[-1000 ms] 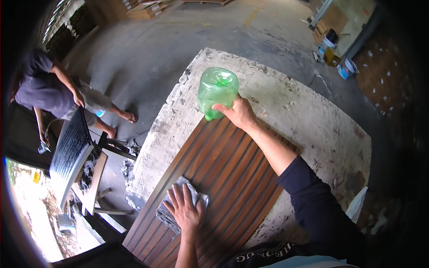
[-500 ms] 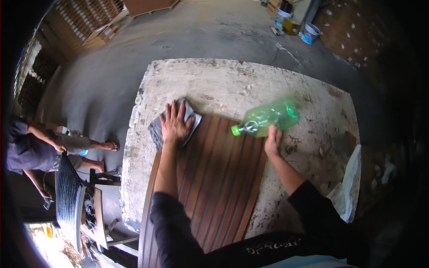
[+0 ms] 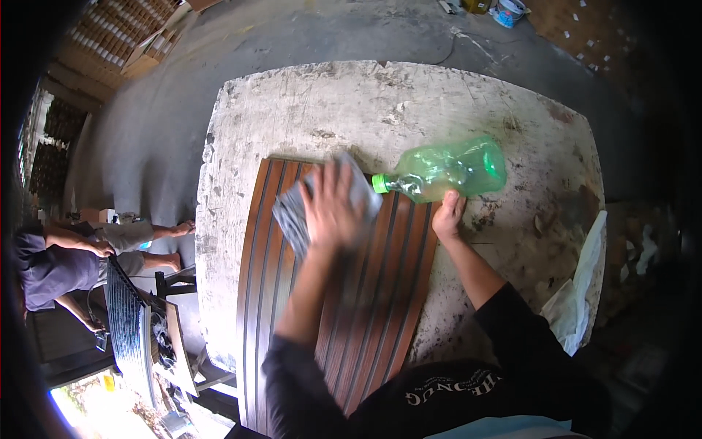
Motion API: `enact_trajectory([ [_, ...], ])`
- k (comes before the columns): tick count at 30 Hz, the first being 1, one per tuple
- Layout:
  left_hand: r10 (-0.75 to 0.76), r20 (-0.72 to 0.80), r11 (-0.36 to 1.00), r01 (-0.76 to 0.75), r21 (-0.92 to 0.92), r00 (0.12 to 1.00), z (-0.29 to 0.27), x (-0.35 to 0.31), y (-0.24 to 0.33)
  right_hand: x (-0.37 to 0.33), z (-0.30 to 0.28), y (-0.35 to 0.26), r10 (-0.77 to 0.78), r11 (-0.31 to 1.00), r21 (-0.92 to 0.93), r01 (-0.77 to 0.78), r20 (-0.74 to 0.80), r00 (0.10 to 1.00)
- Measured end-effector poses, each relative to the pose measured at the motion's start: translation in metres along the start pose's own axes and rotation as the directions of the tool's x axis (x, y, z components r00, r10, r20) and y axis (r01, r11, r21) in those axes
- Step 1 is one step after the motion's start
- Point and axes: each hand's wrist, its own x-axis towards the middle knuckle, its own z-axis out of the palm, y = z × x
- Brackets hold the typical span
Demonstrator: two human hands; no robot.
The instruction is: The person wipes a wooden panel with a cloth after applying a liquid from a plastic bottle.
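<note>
My left hand point(image 3: 335, 212) lies with stretched, spread fingers on a grey cloth point(image 3: 291, 221), pressing it flat against the slatted brown wood panel point(image 3: 256, 293); motion smears the hand a little. In my right hand point(image 3: 449, 215) is a see-through green plastic bottle point(image 3: 439, 167), tilted nearly level above the panel's far right corner. Its bright green cap points left, close to the cloth's right edge. My thumb shows on the near side of the bottle; the other fingers are hidden behind it.
The panel rests on a worn, stained white table point(image 3: 292, 102). Crumpled white sheeting point(image 3: 574, 300) hangs at the table's right edge. On the left a co-worker point(image 3: 58, 267) holds a dark ribbed panel point(image 3: 128, 329). A white bucket point(image 3: 508, 12) stands on the floor beyond.
My left hand has slid the cloth rightward over the panel, from its far left corner toward the middle. The bottle stays in my right hand, now with its cap near the cloth. The view has shifted.
</note>
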Motion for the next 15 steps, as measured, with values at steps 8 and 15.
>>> enact_trajectory([
  [8,0.14,0.097,0.988,-0.133,-0.076,0.985,0.014,-0.047,0.078,0.0,-0.02,0.028,0.066,0.996,-0.052,-0.075,-0.149,0.987],
  [15,-0.165,-0.211,0.952,0.212,0.22,0.963,0.016,0.011,-0.089,-0.003,0.002,0.018,0.037,0.979,-0.199,-0.038,-0.005,0.999],
])
